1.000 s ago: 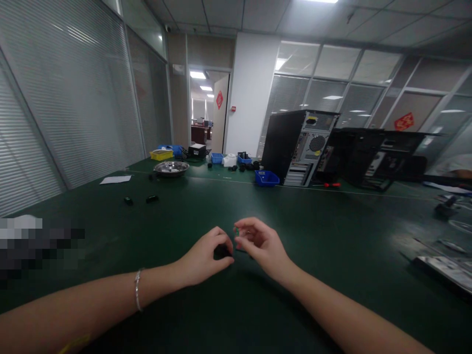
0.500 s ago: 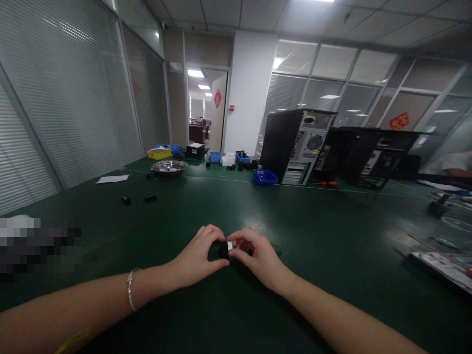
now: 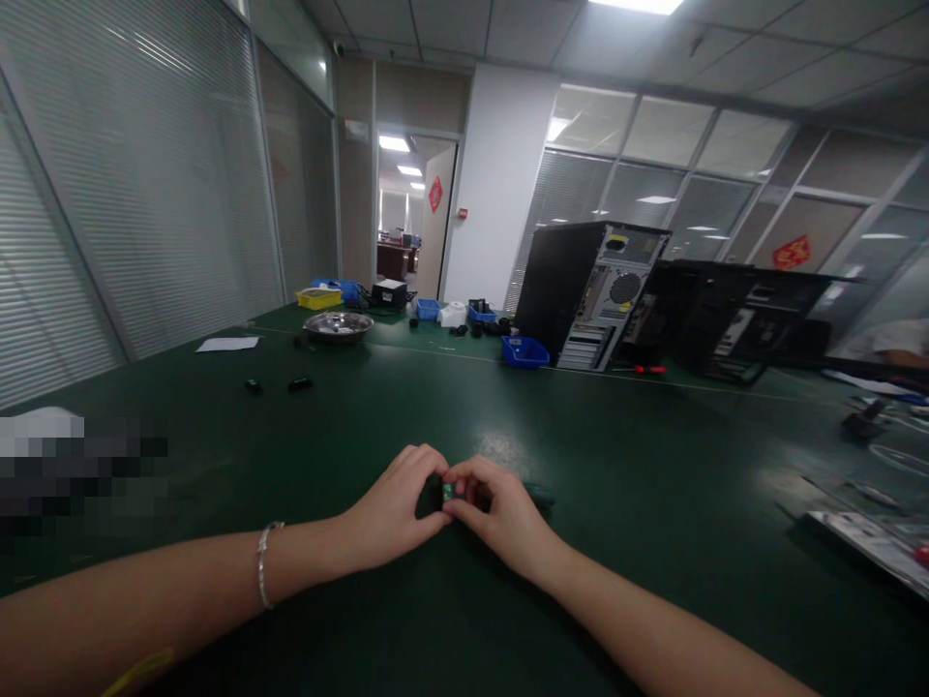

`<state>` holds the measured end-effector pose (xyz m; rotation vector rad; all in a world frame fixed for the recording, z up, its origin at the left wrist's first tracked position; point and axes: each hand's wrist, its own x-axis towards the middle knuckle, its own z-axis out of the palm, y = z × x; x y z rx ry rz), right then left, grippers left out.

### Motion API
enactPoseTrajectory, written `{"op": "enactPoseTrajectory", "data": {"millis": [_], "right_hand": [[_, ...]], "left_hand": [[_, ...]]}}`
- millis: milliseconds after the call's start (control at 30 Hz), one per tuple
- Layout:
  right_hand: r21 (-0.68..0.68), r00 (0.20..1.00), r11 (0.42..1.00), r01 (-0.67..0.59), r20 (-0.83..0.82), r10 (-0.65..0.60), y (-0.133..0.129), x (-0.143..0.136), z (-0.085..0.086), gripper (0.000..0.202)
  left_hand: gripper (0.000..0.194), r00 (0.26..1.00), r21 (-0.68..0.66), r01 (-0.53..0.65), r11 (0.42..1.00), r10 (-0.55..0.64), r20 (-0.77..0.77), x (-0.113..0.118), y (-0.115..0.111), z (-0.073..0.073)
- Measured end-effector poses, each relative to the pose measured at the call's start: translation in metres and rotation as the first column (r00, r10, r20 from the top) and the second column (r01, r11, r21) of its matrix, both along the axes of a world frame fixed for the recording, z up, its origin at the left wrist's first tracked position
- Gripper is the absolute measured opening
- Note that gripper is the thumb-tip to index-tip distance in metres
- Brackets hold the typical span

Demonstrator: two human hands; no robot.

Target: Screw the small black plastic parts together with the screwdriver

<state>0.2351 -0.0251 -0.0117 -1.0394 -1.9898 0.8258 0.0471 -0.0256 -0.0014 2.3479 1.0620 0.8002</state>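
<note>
My left hand (image 3: 399, 508) and my right hand (image 3: 500, 508) meet fingertip to fingertip over the green table (image 3: 348, 620). Between them they pinch a small green part (image 3: 448, 492), mostly hidden by the fingers. A dark green object (image 3: 539, 494) lies on the table just beyond my right hand, partly covered by it. Two small black parts, one at the left (image 3: 254, 386) and one beside it (image 3: 300, 384), rest farther off on the table.
Across the back stand a metal dish (image 3: 339, 326), a yellow bin (image 3: 319, 299), a blue bin (image 3: 525, 352) and a black computer tower (image 3: 581, 290). White paper (image 3: 227, 344) lies at the left. Metal hardware (image 3: 871, 542) sits at the right, where a person's arm (image 3: 904, 356) shows.
The part between my fingers showed black and white before and now shows green. More of the dark green object beside my right hand is visible. The camera view has shifted slightly.
</note>
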Motion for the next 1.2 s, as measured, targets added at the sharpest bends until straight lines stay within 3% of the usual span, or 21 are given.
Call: {"op": "enactPoseTrajectory", "data": {"millis": [367, 567, 767, 900, 1067, 1200], "right_hand": [[-0.013, 1.0, 1.0, 0.021, 0.018, -0.021, 0.004, -0.002, -0.005, 0.012], [-0.06, 1.0, 0.998, 0.004, 0.016, -0.003, 0.007, -0.002, -0.004, 0.017], [-0.088, 1.0, 0.996, -0.021, 0.014, 0.023, 0.008, -0.001, -0.002, 0.017], [-0.091, 0.999, 0.995, -0.037, -0.018, 0.035, 0.008, -0.001, -0.001, 0.018], [-0.099, 0.999, 0.994, -0.042, -0.026, 0.04, 0.009, 0.001, -0.002, 0.017], [-0.13, 0.994, 0.987, -0.099, -0.05, 0.093, 0.011, 0.006, -0.004, 0.03]], "left_hand": [[0.024, 0.998, -0.056, 0.018, 0.998, -0.021, -0.058, 0.0, 0.002, 0.0], [0.049, 0.993, 0.056, 0.054, 0.997, -0.048, -0.107, -0.01, 0.005, 0.008], [0.021, 0.959, 0.194, 0.236, 0.952, -0.196, -0.204, -0.02, 0.01, 0.017], [0.026, 0.925, 0.195, 0.335, 0.922, -0.283, -0.253, -0.02, 0.01, 0.017], [0.026, 0.915, 0.211, 0.349, 0.913, -0.283, -0.288, -0.02, 0.011, 0.019], [0.025, 0.907, 0.241, 0.381, 0.892, -0.312, -0.281, -0.019, 0.013, 0.018]]}}
